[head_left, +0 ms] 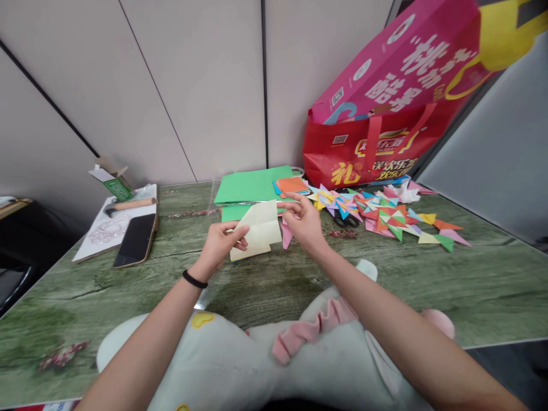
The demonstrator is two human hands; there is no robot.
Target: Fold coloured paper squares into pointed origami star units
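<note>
A creased sheet of pale cream paper (pixel 262 220) with one slanted corner is held up above the table. My left hand (pixel 222 242) is closed on its left side, thumb on top. At the paper's right edge is my right hand (pixel 303 222), its fingers apart and the fingertips touching or almost touching the edge. Under the sheet lies more pale yellow paper (pixel 252 254), partly covered. A pink folded paper piece (pixel 286 235) lies below my right fingers. Behind are green sheets (pixel 252 185) and a small stack of square coloured papers (pixel 291 186).
Many folded paper pieces (pixel 391 217) and black scissors (pixel 347 221) lie on the right, before a red bag (pixel 329 151) holding a pink package (pixel 406 63). A phone (pixel 136 240), a wooden-handled tool (pixel 132 205) and a small green box (pixel 120 186) are left. A plush toy (pixel 257 365) fills my lap.
</note>
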